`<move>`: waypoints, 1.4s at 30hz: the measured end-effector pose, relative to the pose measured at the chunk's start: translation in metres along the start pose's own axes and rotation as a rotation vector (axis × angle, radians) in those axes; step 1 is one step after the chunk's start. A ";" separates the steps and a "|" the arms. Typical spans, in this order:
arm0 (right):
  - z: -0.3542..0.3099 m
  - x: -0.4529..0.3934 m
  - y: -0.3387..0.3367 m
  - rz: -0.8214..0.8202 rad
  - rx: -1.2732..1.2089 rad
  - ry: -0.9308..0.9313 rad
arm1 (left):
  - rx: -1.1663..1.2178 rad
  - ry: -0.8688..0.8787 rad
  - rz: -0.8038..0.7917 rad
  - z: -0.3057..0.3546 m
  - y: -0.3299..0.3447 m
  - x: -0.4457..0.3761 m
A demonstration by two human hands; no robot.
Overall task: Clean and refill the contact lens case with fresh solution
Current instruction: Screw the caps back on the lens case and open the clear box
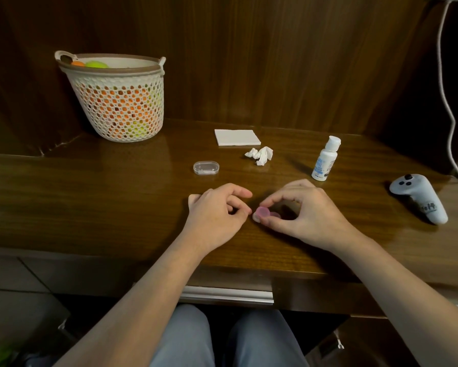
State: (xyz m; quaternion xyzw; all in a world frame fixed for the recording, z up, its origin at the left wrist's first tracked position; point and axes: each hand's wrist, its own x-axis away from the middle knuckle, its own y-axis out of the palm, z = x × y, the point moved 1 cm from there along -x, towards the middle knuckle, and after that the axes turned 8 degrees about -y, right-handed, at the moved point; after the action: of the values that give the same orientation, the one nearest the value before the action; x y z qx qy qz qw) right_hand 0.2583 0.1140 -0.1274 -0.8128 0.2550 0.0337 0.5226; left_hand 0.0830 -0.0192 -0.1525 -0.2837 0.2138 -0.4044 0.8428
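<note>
Right hand (306, 210) pinches a pink cap (263, 212) on the case (257, 216) near the desk's front edge; left hand (217, 210) loosely curled, empty; bottle (326, 158) capped, so likely closing up.

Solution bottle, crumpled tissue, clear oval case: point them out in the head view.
solution bottle (324, 161): head view, on the white body above the blue label.
crumpled tissue (260, 155): head view, on the middle of the white wad.
clear oval case (206, 167): head view, on the centre of its transparent lid.

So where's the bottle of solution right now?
The solution bottle stands upright on the desk, right of centre, just beyond the right hand and beside the crumpled tissue.
</note>
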 end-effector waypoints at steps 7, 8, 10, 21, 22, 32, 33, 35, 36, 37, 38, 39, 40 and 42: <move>0.003 -0.006 0.006 -0.046 0.024 0.000 | 0.014 0.000 -0.005 -0.003 0.001 -0.002; 0.004 -0.006 0.007 -0.044 0.024 0.000 | 0.012 0.000 -0.005 -0.003 0.002 -0.002; 0.004 -0.005 0.008 -0.043 0.023 -0.001 | 0.012 -0.002 -0.003 -0.003 0.002 -0.003; 0.006 -0.003 0.009 -0.054 0.022 0.012 | 0.023 0.003 0.001 -0.005 0.002 -0.002; 0.006 -0.002 0.009 -0.057 0.023 0.012 | 0.024 0.004 0.001 -0.005 0.002 -0.002; 0.006 0.000 0.001 -0.049 0.021 -0.007 | 0.015 -0.017 0.023 -0.004 0.002 -0.001; 0.007 0.002 -0.002 -0.039 0.000 0.006 | 0.018 -0.016 0.035 -0.004 0.003 -0.001; 0.009 0.008 -0.005 -0.041 -0.036 0.022 | 0.013 0.004 0.051 -0.004 0.003 -0.001; 0.009 0.010 -0.005 -0.046 -0.048 0.021 | -0.002 0.027 0.052 -0.004 0.004 0.000; 0.009 0.013 -0.005 -0.046 -0.058 0.017 | -0.025 0.056 0.051 -0.004 0.005 0.000; 0.008 0.015 -0.004 -0.040 -0.065 0.011 | -0.052 0.087 0.050 -0.003 0.005 0.001; 0.008 0.016 -0.003 -0.031 -0.072 0.007 | -0.076 0.117 0.050 -0.003 0.005 0.002; 0.008 0.017 -0.002 -0.018 -0.078 0.008 | -0.094 0.143 0.048 -0.002 0.006 0.002; 0.008 0.018 0.000 0.007 -0.091 0.016 | -0.113 0.178 0.042 -0.002 0.006 0.003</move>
State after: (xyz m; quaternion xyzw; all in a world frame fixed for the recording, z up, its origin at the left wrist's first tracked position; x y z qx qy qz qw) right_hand 0.2760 0.1142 -0.1370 -0.8351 0.2604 0.0407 0.4828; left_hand 0.0872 -0.0187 -0.1580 -0.2894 0.3161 -0.3976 0.8114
